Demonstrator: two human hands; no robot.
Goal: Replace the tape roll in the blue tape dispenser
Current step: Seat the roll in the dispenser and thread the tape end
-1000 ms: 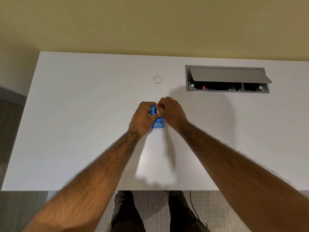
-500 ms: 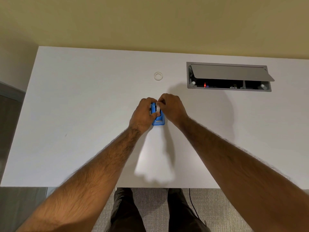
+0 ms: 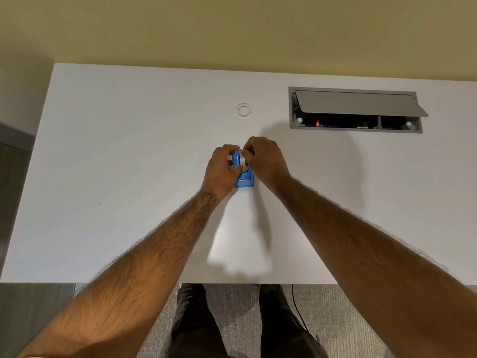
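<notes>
A small blue tape dispenser point(image 3: 244, 180) stands on the white desk point(image 3: 129, 164), its cutter end toward me. My left hand point(image 3: 222, 167) wraps around its left side and holds it. My right hand point(image 3: 265, 158) pinches a whitish tape roll point(image 3: 242, 159) sitting in the top of the dispenser. A second roll of clear tape point(image 3: 244, 109) lies flat on the desk farther back, apart from both hands. My fingers hide most of the dispenser's upper half.
A grey cable box point(image 3: 356, 111) with its lid propped open is set into the desk at the back right. A beige wall stands behind the desk. My legs and a black cable point(image 3: 299, 313) show below the desk's near edge.
The whitish roll now shows between my fingers at the dispenser's top, where a second ago only blue was visible. Both hands stayed on the dispenser; the view shifted slightly.
</notes>
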